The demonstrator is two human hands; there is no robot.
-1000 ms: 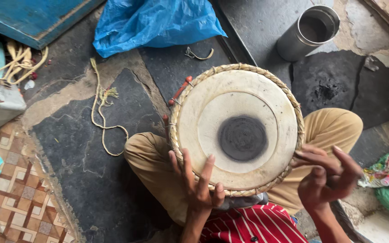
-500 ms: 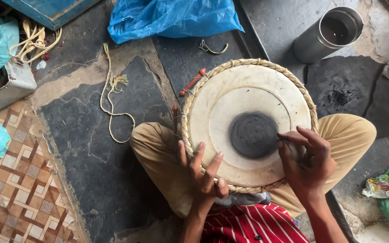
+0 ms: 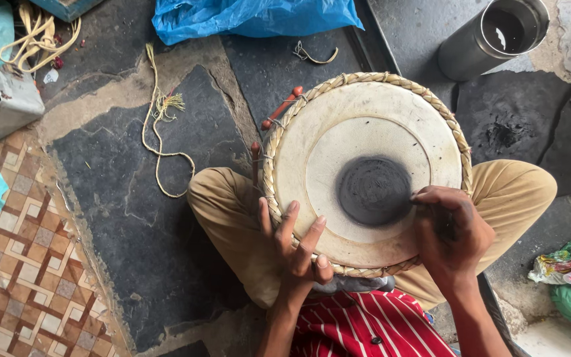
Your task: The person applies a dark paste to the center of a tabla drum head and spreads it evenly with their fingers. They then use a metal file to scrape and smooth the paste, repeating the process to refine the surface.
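Stone floor; right hand fingers bunched on drumhead's black patch.

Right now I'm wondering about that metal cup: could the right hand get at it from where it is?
Probably yes. The right hand rests on the drum; the metal cup stands beyond it, with open floor between.
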